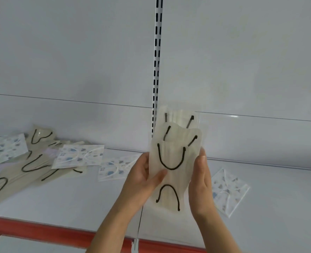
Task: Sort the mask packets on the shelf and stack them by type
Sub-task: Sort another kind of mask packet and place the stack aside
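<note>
I hold a small stack of cream mask packets with black ear loops (174, 157) upright above the white shelf (78, 198). My left hand (142, 181) grips its left edge, thumb across the front. My right hand (201, 181) grips its right edge. Three packets are fanned, one behind the other. A loose pile of cream packets (23, 170) lies at the left, mixed with patterned white packets (78, 156). Another patterned packet (114, 167) lies just left of my left hand. One patterned packet (227, 190) lies to the right of my right hand.
A slotted white upright (157, 61) runs down the back panel behind the held stack. The shelf's red front edge (41, 232) runs along the bottom. A seam between two shelf boards (140, 221) lies under my left forearm.
</note>
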`<state>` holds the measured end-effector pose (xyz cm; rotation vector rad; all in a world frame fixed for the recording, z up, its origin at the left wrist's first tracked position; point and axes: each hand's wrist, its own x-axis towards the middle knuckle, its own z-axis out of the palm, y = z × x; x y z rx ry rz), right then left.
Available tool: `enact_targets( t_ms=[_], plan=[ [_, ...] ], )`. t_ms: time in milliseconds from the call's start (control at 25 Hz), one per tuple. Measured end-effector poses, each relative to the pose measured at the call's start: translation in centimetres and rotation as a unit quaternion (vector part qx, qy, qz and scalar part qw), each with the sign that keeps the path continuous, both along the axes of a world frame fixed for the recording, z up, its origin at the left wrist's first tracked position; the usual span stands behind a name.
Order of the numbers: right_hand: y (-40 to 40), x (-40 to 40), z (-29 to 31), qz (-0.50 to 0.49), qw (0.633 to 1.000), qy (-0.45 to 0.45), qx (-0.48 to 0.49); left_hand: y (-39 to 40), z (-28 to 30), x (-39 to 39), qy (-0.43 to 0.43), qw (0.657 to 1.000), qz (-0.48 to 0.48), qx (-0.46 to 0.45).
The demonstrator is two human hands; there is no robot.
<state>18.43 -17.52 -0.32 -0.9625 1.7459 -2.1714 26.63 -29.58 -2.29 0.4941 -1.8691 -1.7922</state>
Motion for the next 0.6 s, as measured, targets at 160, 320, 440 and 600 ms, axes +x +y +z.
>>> enact_targets(
  t_ms=[160, 320, 440, 600],
  plan=[
    [1.2, -2.9, 0.1, 0.078, 0.997, 0.020, 0.013, 0.0, -0.6, 0.9, -0.053, 0.994, -0.017, -0.093],
    [1.2, -3.7, 0.5, 0.111, 0.976, 0.042, 0.184, 0.5, -2.1, 1.6, -0.127, 0.983, -0.038, -0.127],
    [2.4, -3.5, 2.2, 0.037, 0.991, -0.079, 0.101, 1.3, -1.0, 0.4, -0.099, 0.987, -0.044, -0.120],
    [9.4, -5.1, 4.0, -0.110, 0.968, -0.209, -0.085, 6.8, 1.4, -5.0, -0.099, 0.967, -0.176, -0.155]
  ],
)
